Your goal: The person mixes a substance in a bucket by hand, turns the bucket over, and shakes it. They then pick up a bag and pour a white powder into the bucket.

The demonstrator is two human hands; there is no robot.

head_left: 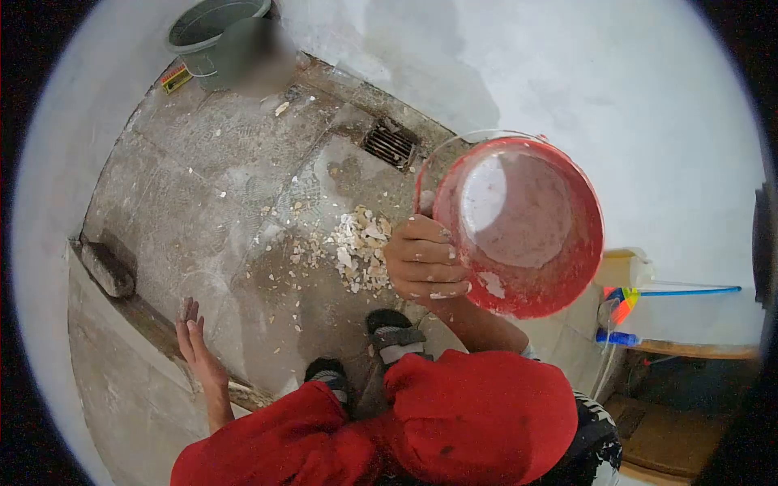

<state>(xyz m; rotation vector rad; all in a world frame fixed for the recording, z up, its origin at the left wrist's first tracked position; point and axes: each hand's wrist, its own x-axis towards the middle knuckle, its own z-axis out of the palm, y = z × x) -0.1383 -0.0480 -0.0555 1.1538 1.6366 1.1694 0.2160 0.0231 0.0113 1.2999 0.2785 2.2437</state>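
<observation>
My right hand (427, 259) is closed around the rim or handle side of a red bucket (579, 219), which is tipped so that its inside shows, with whitish residue in it. The bucket's wire handle loops out at its upper left. Off to the lower left, my left hand (197, 344) is raised above the floor with its fingers stretched and nothing in it. Just left of my right hand, a heap of pale broken flakes (356, 243) lies scattered on the grey floor (178, 211).
A dark floor drain (391, 144) lies near the wall. A green-grey bucket (193, 61) and a small yellow box (176, 78) stand at the top left. A stone (109, 270) rests by the left ledge. Colourful bristles (622, 304) and a blue bottle cap (617, 337) are at right.
</observation>
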